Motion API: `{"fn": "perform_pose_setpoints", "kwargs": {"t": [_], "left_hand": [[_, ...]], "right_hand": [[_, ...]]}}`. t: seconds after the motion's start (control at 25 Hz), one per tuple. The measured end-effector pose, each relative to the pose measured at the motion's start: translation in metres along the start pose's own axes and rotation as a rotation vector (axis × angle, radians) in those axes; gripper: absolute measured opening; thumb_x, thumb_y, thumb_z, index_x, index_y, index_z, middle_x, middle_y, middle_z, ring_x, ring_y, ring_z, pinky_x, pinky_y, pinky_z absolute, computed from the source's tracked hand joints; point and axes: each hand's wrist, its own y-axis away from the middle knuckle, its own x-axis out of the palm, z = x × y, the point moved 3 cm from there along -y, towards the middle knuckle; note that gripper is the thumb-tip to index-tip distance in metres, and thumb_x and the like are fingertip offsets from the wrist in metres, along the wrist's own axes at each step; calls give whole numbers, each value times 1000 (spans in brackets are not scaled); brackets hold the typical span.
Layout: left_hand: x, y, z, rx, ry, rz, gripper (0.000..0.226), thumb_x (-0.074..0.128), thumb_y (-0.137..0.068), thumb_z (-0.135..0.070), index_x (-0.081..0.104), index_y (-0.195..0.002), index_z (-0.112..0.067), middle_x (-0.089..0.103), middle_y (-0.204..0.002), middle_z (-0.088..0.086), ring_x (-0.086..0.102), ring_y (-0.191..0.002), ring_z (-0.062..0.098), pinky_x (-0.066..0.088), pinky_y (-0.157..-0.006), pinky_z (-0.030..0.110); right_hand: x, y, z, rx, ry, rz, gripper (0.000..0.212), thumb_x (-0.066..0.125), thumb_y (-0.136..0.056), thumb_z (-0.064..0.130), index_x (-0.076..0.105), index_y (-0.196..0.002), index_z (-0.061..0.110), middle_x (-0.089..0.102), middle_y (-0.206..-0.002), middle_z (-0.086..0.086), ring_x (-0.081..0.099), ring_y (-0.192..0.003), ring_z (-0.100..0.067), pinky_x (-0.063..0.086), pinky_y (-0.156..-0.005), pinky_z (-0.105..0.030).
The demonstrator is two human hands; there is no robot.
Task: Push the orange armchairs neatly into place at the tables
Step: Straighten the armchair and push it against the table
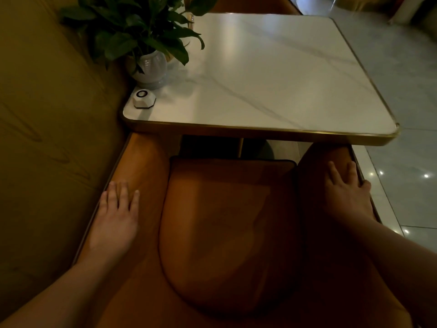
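Note:
An orange armchair (220, 223) fills the lower middle of the view, its front tucked under the near edge of a white marble table with a gold rim (260, 132). My left hand (117, 214) rests flat on the chair's left armrest with straight fingers. On the right armrest lies my right hand (346, 188), fingers spread over the top and the outer ones curving over the arm's outer edge. A second orange chair back (248, 3) shows beyond the table's far edge.
A potted green plant in a white vase (151, 67) and a small white call button (143, 98) stand on the table's left near corner. An olive padded wall (47, 114) runs close along the left. Glossy tiled floor (406, 162) lies to the right.

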Motion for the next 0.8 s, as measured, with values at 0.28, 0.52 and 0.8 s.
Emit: {"fn": "perform_pose_setpoints", "kwargs": {"t": [0.28, 0.52, 0.8], "left_hand": [[0, 0, 0, 3, -4, 2, 81, 66, -84, -30, 31, -150, -1, 13, -155, 38, 0, -145, 53, 5, -118, 60], [-1, 1, -2, -8, -14, 11, 86, 70, -81, -35, 31, -150, -2, 10, -157, 37, -2, -146, 53, 2, -118, 58], [0, 1, -1, -1, -19, 12, 93, 74, -77, -40, 31, -150, -2, 13, -157, 36, -4, -146, 50, 0, -118, 58]], "right_hand": [[3, -1, -1, -12, 1, -12, 86, 69, -83, 42, 23, -154, 22, -17, -164, -5, -18, -145, -47, 27, -110, -67], [4, 0, -1, -9, 4, -17, 89, 70, -83, 41, 21, -155, 22, -17, -164, -6, -19, -145, -47, 23, -112, -68], [5, 1, 1, 10, 6, -12, 82, 65, -86, 44, 23, -154, 23, -17, -164, -7, -20, -144, -48, 19, -113, -69]]}}
